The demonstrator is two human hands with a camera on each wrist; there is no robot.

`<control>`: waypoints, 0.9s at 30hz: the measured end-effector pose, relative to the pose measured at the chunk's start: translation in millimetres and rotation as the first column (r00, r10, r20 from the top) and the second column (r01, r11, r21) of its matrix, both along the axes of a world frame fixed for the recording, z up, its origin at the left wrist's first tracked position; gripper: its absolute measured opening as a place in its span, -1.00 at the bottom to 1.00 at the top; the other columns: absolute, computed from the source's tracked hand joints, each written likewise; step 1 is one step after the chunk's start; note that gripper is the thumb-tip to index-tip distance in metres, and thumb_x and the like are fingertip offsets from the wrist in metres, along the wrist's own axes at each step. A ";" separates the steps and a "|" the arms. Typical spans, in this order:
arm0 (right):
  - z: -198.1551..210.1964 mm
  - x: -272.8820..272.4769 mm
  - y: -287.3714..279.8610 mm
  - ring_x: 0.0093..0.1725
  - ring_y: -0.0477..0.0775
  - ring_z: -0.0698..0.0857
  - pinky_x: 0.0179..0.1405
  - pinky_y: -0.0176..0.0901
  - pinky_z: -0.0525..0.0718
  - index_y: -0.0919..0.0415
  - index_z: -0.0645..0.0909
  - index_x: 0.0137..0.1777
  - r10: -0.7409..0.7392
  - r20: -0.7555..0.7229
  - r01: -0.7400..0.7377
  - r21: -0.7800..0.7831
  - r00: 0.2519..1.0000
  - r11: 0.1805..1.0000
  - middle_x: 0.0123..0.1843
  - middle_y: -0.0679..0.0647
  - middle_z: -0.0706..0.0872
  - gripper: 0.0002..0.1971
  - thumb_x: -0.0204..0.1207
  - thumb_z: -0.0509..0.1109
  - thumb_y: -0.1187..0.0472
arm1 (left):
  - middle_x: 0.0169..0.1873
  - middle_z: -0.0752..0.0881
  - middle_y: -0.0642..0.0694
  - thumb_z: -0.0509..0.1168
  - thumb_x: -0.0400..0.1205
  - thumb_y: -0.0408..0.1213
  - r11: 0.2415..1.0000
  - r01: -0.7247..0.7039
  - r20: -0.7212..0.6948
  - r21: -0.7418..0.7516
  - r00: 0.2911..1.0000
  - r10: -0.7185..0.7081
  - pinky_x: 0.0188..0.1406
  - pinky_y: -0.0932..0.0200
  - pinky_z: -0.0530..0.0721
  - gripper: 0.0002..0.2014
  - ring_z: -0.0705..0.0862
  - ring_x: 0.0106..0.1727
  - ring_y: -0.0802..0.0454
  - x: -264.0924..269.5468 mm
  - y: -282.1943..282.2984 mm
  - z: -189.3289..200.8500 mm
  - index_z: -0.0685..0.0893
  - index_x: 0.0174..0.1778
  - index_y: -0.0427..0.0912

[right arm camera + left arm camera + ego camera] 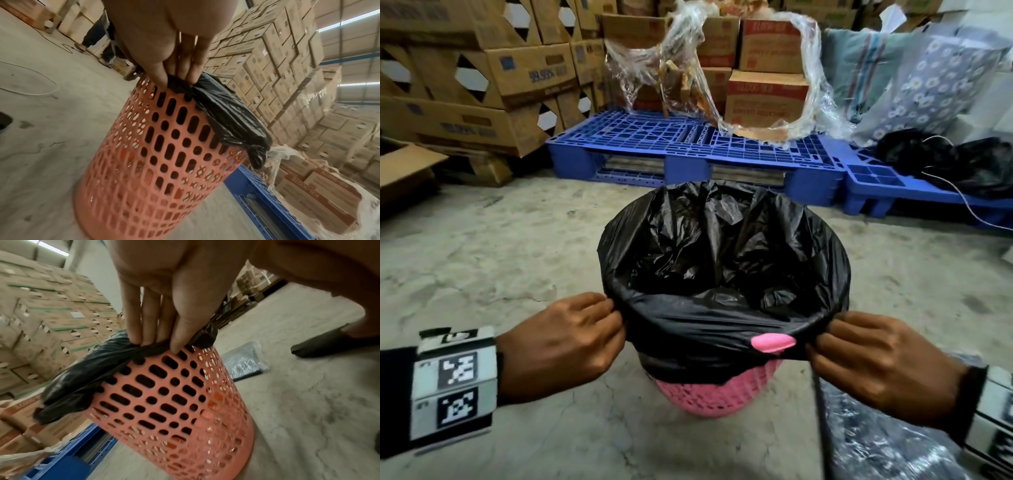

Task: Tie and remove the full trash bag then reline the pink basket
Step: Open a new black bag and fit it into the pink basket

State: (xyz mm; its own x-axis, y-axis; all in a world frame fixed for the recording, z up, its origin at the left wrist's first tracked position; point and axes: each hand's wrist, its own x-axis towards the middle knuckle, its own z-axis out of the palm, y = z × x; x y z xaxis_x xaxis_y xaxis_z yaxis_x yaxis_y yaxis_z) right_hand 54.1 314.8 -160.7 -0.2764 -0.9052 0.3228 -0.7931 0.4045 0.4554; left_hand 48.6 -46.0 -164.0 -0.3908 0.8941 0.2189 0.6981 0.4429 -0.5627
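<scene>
Left hand (561, 339), right hand (876, 363) pinch black bag (722, 260) over pink basket (717, 397); carton print illegible.

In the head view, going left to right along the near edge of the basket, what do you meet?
Left hand pinching the black bag → the bag's stretched edge → pink basket rim poking through the bag → right hand pinching the bag.

black bag (722, 260) hides pink basket (709, 397) rim | bag contents unseen | box (534, 73) print blurred
</scene>
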 end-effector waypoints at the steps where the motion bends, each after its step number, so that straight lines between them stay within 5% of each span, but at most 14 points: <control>1: 0.0 -0.2 -1.3 -0.50 0.16 0.57 -0.53 -0.07 0.63 0.19 0.57 -0.36 0.008 -0.011 -0.007 0.009 1.000 1.000 -0.46 0.06 0.61 -0.69 0.59 0.14 0.31 | -0.48 0.70 -0.18 0.19 0.47 -0.48 0.999 -0.013 -0.009 -0.032 1.000 0.013 -0.37 0.05 0.77 -0.80 0.70 -0.44 -0.17 1.2 3.2 -0.4 0.69 -0.39 -0.27; 7: -1.6 1.1 -6.9 -0.50 0.11 0.52 -0.51 -0.13 0.54 0.14 0.47 -0.37 0.026 -0.032 -0.024 0.068 0.999 0.997 -0.49 0.02 0.56 -0.74 0.57 0.17 0.30 | -0.56 0.64 -0.19 0.21 0.42 -0.47 0.986 -0.030 -0.039 -0.164 0.999 0.024 -0.42 0.05 0.73 -0.81 0.60 -0.51 -0.17 -0.1 7.6 -5.2 0.62 -0.50 -0.28; 12: -13.0 4.0 1.1 -0.47 0.11 0.62 -0.52 -0.11 0.65 0.12 0.60 -0.41 -0.118 -0.015 0.119 0.184 0.993 0.976 -0.46 0.00 0.66 -0.79 0.44 0.28 0.28 | -0.14 0.83 -0.31 0.11 0.43 -0.40 0.976 -0.123 0.074 -0.178 0.988 0.138 0.01 -0.04 0.79 -0.71 0.79 -0.06 -0.23 3.6 -3.2 -6.6 0.77 -0.38 -0.26; 15: -19.9 2.4 7.7 -0.44 0.11 0.66 -0.49 -0.12 0.67 0.11 0.64 -0.38 -0.196 0.015 0.189 0.212 0.980 0.959 -0.43 -0.01 0.68 -0.82 0.43 0.33 0.29 | -0.31 0.81 -0.04 0.14 0.57 -0.30 0.997 -0.075 0.314 -0.017 0.946 0.077 -0.31 0.09 0.79 -0.75 0.79 -0.19 -0.03 -0.2 -13.8 14.1 0.69 -0.34 -0.11; 18: -5.4 7.2 5.2 -0.50 0.14 0.60 -0.54 -0.08 0.59 0.12 0.57 -0.43 -0.162 0.117 0.168 -0.038 0.980 0.985 -0.48 0.03 0.61 -0.73 0.51 0.32 0.12 | -0.37 0.71 -0.03 0.25 0.60 -0.08 0.971 -0.059 0.346 0.232 0.938 -0.026 -0.47 0.09 0.59 -0.80 0.65 -0.36 -0.03 0.2 -11.2 38.8 0.70 -0.18 -0.10; 21: 27.9 8.0 -10.3 -0.35 0.16 0.66 -0.45 -0.03 0.68 0.18 0.68 -0.20 -0.201 0.205 0.245 -0.219 0.958 0.945 -0.29 0.09 0.69 -0.66 0.47 0.36 -0.12 | 0.09 0.71 -0.14 0.21 0.56 0.16 0.961 -0.098 0.334 0.259 0.943 0.006 0.00 0.06 0.56 -0.52 0.63 0.12 -0.06 -13.2 -5.0 50.1 0.60 0.22 -0.11; 23: 43.3 -0.4 -19.0 -0.07 0.08 0.68 -0.14 -0.06 0.72 0.09 0.64 0.13 -0.251 0.306 0.305 -0.145 0.918 0.941 -0.01 0.03 0.71 -0.52 0.46 0.27 -0.27 | 0.36 0.60 -0.09 0.11 0.52 0.32 0.981 -0.143 0.373 0.130 0.924 0.085 0.36 0.04 0.35 -0.40 0.44 0.46 -0.05 -27.8 -2.3 50.8 0.55 0.33 -0.01; 25: 47.1 -10.7 -23.0 -0.05 -0.08 0.66 0.05 -0.15 0.65 -0.05 0.63 0.09 -0.245 0.373 0.266 -0.006 0.895 0.964 -0.05 -0.14 0.70 -0.59 0.52 0.18 -0.30 | 0.24 0.71 0.00 0.13 0.52 0.33 0.988 -0.144 0.452 0.048 0.886 0.107 0.39 0.07 0.32 -0.49 0.53 0.41 0.00 -36.4 0.6 48.3 0.67 0.14 0.04; 27: 48.1 -15.0 -18.2 -0.19 -0.14 0.60 0.04 -0.24 0.55 -0.07 0.63 -0.15 -0.248 0.403 0.230 0.094 0.881 0.969 -0.24 -0.20 0.65 -0.62 0.57 0.12 -0.28 | -0.03 0.80 0.06 0.15 0.55 0.29 0.988 -0.137 0.528 0.066 0.845 0.082 0.20 0.10 0.50 -0.54 0.71 0.14 0.04 -34.0 2.7 50.0 0.71 0.00 0.01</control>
State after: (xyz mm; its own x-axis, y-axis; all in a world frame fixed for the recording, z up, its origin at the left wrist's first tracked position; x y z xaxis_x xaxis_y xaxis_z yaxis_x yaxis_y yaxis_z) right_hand 39.0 296.7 -112.6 -0.5851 -0.8051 0.0974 -0.7941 0.5931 0.1325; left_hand 14.6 -43.4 -114.1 -0.5658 0.8236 0.0382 0.8201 0.5670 -0.0779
